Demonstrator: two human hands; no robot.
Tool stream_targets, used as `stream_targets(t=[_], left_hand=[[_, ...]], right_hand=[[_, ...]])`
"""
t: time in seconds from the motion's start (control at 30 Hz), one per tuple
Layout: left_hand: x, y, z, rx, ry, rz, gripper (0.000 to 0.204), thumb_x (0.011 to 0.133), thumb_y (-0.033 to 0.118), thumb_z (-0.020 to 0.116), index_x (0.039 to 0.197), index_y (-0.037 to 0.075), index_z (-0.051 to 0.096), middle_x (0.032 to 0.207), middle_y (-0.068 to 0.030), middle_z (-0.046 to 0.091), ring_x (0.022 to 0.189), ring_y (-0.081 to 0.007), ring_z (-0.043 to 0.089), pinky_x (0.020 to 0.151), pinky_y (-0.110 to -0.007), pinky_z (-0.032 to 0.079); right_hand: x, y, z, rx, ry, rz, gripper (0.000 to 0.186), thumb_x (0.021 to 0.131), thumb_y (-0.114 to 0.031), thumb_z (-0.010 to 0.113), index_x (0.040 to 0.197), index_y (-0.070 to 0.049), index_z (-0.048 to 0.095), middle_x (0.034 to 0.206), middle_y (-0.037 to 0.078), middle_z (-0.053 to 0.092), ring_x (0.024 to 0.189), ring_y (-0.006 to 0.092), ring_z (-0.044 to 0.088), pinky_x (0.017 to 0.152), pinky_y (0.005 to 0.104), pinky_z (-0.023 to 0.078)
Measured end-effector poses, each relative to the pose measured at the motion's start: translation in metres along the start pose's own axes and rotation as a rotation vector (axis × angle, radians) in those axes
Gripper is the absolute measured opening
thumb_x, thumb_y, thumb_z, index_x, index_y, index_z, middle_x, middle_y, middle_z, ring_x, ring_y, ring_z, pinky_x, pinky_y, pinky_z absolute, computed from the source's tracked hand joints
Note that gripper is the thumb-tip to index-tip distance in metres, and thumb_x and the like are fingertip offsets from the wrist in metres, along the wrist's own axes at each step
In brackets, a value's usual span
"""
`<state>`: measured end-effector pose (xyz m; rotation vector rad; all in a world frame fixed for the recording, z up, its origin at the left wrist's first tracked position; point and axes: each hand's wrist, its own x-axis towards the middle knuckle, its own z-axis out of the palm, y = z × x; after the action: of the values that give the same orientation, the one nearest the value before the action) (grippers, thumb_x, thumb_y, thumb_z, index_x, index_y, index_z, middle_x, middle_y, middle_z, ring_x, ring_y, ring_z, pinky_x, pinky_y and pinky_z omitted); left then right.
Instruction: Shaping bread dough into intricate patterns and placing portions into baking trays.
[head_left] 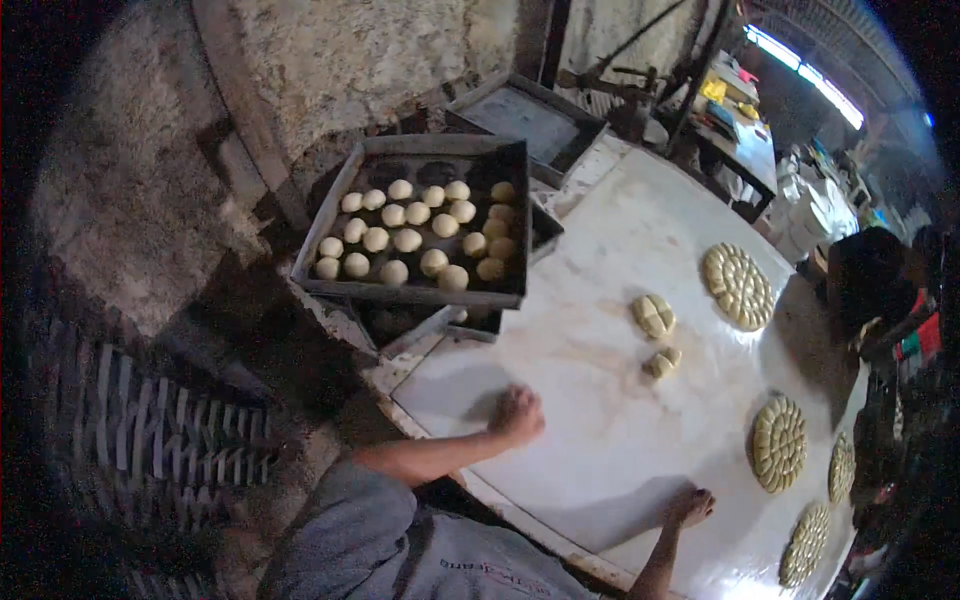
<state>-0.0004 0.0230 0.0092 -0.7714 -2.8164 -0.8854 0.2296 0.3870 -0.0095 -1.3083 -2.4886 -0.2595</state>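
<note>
My left hand (518, 415) is curled low over the white tabletop (585, 400), near its left edge. My right hand (690, 507) is curled too, down at the tabletop closer to the front edge. Whatever lies under or inside either hand is hidden. Beyond them, around the middle of the table, sit a small dough round (654, 316) with cuts across it and a smaller dough piece (662, 363). On the right lie large dough rounds divided into many segments, one far back (738, 287) and another nearer (779, 444).
A dark metal tray (410, 292) with several dough balls (407, 240) rests at the table's left corner, on top of other trays. An empty-looking tray (520, 118) stands behind it. Another person (872, 285) in dark clothing is at the right side. A second table (745, 150) stands farther back.
</note>
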Motion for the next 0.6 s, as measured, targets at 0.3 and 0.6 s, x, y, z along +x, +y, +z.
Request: stream_targets(t=[0.3,0.6], left_hand=[[0.138,-0.098,-0.306,-0.619,-0.472,0.578,0.031,0.073,0.020,0.065,0.099,0.003,0.060,0.087,-0.0082,0.062,0.083,-0.0178,0.058,0.076,-0.031,0.046],[0.258,-0.332,-0.352,0.616,-0.424,-0.118,0.074,0.090,0.054,0.030,0.139,0.001,0.015,0.145,-0.0212,0.012,0.135,-0.0338,0.004,0.111,-0.041,-0.002]], right_hand=[[-0.070,-0.002,-0.012,0.989,-0.436,0.238,0.023,0.083,-0.027,0.056,0.095,-0.007,0.057,0.089,0.011,0.061,0.079,0.0264,0.058,0.068,0.0438,0.047],[0.034,-0.460,-0.302,1.676,-0.758,-0.519,0.053,0.082,-0.018,0.059,0.126,0.006,0.040,0.117,0.014,0.052,0.105,0.0187,0.052,0.089,0.0307,0.042]])
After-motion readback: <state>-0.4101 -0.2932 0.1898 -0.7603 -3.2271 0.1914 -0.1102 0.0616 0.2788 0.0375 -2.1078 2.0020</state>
